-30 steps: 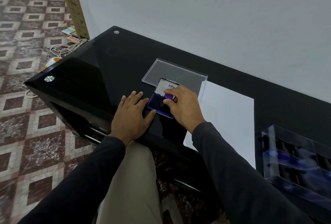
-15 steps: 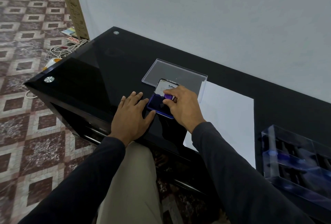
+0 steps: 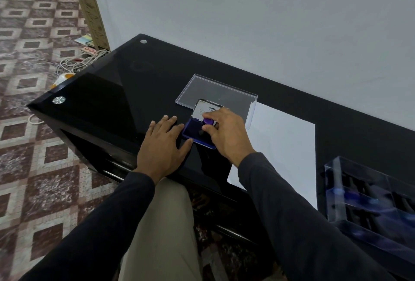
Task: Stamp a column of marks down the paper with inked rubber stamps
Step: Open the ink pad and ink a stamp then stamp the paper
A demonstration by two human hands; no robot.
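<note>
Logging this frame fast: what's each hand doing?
Left hand: open, flat on the table.
Right hand: pinching a purple stamp over the ink pad.

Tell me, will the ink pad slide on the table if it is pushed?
Probably: the table looks glossy and the ink pad small and light. The left hand lies flat against it, likely bracing it. Its raised lid may tip it backward.

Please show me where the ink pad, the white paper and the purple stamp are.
ink pad [image 3: 192, 131], head view, on its dark blue inked surface.
white paper [image 3: 283, 146], head view, on its bare middle.
purple stamp [image 3: 208, 121], head view, on its purple handle.
</note>
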